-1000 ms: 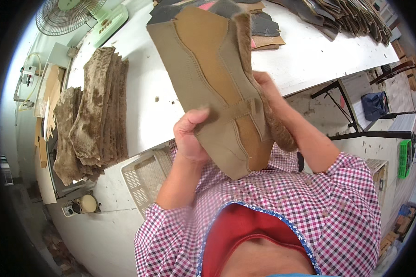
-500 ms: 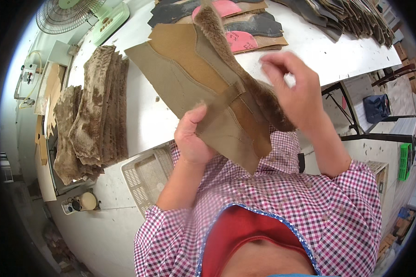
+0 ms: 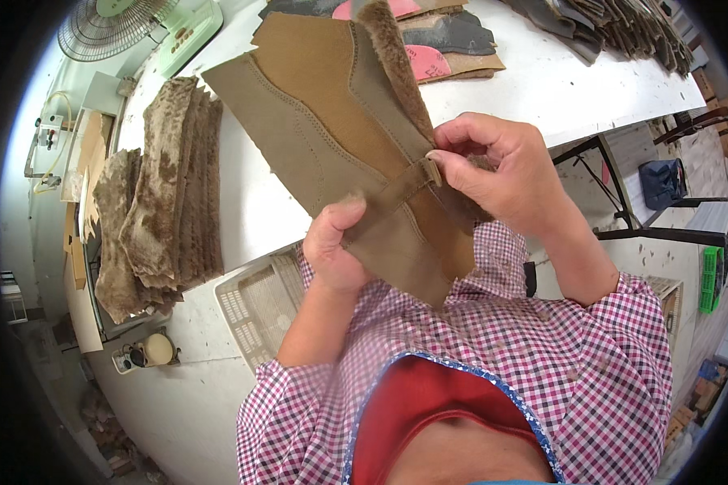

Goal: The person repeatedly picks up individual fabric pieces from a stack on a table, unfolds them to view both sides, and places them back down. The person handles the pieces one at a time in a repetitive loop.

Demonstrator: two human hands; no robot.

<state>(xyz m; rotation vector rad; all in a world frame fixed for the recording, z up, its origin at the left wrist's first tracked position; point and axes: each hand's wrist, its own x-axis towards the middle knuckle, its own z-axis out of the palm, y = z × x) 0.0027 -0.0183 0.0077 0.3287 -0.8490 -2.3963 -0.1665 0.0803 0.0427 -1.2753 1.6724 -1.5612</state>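
Note:
In front of me is a stitched boot upper (image 3: 287,113) of olive-brown leather with a tan middle panel (image 3: 323,61). My left hand (image 3: 336,246) grips its lower left side, the thumb on top and the other fingers hidden beneath. A narrow strap (image 3: 392,194) crosses the upper. My right hand (image 3: 505,166) pinches the end of that strap between thumb and forefinger at the right edge. Along that edge runs a brown fur strip (image 3: 392,56), its lower part partly covered by the right hand.
Brown fur pieces (image 3: 170,194) lie stacked at the white table's (image 3: 534,97) left edge. Cut parts with pink pieces (image 3: 429,63) lie behind the upper, and dark stacked pieces (image 3: 635,36) at the far right. A plastic basket (image 3: 259,311) stands below the table edge.
My right hand has come down and left from above the fur edge and now holds the strap end. The upper has shifted slightly up and left, facing me more flatly.

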